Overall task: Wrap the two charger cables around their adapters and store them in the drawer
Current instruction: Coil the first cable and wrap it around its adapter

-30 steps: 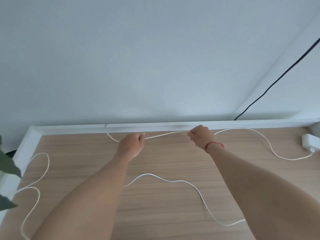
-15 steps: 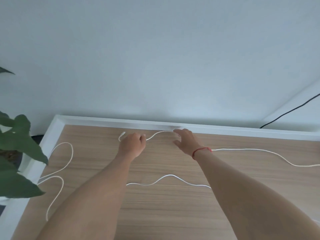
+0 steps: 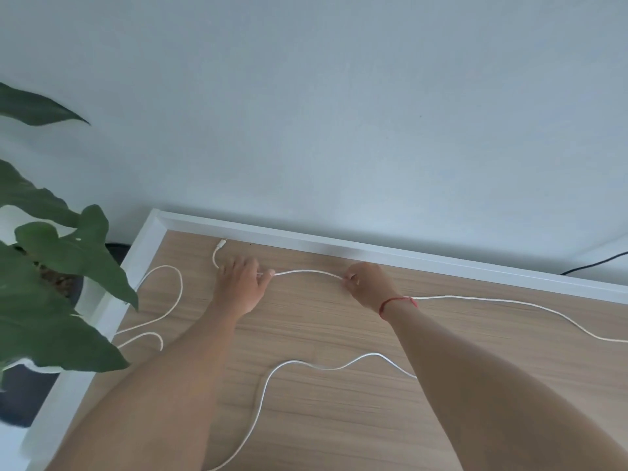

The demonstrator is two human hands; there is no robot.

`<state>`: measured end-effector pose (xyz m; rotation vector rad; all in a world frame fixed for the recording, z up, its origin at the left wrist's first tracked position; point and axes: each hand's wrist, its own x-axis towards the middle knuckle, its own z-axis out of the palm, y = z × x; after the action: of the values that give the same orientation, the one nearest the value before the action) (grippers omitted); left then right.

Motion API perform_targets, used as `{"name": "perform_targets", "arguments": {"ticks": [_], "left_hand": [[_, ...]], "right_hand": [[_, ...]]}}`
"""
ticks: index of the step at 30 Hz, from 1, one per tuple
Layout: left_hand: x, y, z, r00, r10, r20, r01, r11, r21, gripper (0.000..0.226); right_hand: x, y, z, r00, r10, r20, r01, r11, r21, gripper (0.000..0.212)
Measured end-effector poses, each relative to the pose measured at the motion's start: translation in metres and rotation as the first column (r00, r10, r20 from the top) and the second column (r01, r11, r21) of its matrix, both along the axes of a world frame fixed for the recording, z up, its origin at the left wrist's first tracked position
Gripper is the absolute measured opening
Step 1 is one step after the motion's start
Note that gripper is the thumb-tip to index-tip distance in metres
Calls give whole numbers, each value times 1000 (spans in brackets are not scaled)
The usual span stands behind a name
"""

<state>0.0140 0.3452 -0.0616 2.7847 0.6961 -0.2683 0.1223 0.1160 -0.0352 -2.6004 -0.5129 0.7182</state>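
My right hand, flat half a second ago, has closed and now pinches the cable. The left hand pinches it too, with a short span sagging between them. In the head view, the plug end curls just beyond the left hand, by the desk rim. The rest trails right past my wrist (adapter out of frame). I'd keep light tension and gather hand over hand toward the adapter, clear of the second cable.
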Motion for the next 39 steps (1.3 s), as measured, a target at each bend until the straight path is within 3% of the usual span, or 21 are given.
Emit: {"name": "perform_targets", "arguments": {"ticks": [4,13,20,24,32,39], "left_hand": [[-4,5,-1,996,43,80,-42,999,-18,36],[4,-8,25,992,86,94,-86,996,-6,24],[37,-66,78,992,-26,124,24,1000,17,31],[58,-114,107,992,-87,95,93,994,-63,30],[70,-251,145,966,-232,115,241,968,-72,30],[46,-415,148,920,-391,-20,386,915,-113,34]], "right_hand": [[-9,15,-2,1000,21,16,-22,1000,9,18],[-23,16,10,1000,-9,-22,10,999,44,28],[-15,-25,59,995,-103,1,102,990,95,30],[-6,-69,92,984,-172,41,166,980,112,38],[-15,-206,118,937,-341,72,330,935,130,48],[-60,-356,121,888,-454,75,448,890,86,51]]}}
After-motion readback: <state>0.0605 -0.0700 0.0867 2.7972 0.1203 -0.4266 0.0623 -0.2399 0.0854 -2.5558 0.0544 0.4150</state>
